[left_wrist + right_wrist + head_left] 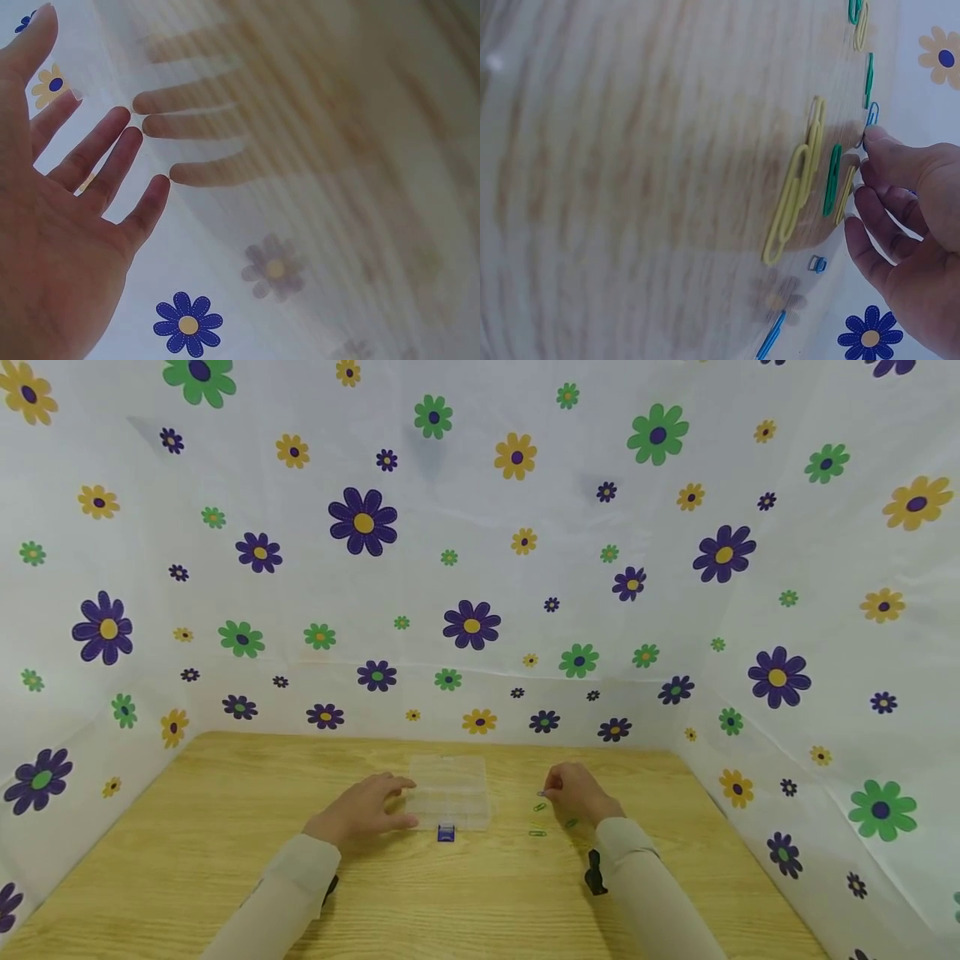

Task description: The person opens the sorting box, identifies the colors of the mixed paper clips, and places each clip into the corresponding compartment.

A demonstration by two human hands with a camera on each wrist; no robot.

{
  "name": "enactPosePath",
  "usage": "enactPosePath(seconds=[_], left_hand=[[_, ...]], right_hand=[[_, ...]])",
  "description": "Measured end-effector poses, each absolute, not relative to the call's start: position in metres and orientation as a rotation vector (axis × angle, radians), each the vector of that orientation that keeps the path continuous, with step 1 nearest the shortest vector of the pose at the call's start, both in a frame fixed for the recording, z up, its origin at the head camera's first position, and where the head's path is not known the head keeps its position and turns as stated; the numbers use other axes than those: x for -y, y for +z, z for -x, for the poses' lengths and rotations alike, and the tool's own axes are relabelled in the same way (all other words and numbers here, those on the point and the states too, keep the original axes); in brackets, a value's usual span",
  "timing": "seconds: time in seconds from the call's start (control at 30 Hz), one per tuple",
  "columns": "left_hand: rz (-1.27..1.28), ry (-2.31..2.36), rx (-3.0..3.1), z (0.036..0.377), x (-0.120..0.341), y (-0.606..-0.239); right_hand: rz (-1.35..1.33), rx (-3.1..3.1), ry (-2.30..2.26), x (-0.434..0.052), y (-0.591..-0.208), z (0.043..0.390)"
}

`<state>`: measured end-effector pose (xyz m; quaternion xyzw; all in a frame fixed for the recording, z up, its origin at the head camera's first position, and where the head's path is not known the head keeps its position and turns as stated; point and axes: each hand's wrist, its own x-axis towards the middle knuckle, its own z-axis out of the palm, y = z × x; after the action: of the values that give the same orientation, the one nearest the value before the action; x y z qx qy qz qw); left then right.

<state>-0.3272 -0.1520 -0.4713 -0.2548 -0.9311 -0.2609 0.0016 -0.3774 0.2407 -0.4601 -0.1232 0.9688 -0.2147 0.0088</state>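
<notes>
A clear plastic compartment box (450, 789) with a blue latch (446, 832) lies on the wooden table (225, 843). My left hand (386, 803) rests against the box's left side. The left wrist view shows this left hand (97, 150) with straight, spread fingers touching a glossy surface. My right hand (549, 793) is to the right of the box and pinches a small paper clip (542, 793) at its fingertips. In the right wrist view the right hand (866, 146) has thumb and forefinger at a blue paper clip (871, 114), beside yellow clips (795, 195) and a green clip (831, 180).
Loose paper clips (537, 820) lie scattered on the table in front of the right hand. White sheets printed with flowers (465, 568) wall in the table at the back and on both sides. Bare wood (465, 902) stretches toward the near edge.
</notes>
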Motion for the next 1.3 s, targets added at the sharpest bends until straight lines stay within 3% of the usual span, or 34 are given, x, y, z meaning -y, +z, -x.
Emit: enactPosePath(seconds=[0.6,1.3], left_hand=[[0.811,-0.819,2.919,0.328,0.153,-0.477],[0.752,-0.803,2.935,0.331,0.152,-0.476]], right_hand=[[0.339,-2.94,-0.772,-0.241,-0.457,0.37],[0.788,-2.867,-0.737,-0.185,-0.421,0.371]])
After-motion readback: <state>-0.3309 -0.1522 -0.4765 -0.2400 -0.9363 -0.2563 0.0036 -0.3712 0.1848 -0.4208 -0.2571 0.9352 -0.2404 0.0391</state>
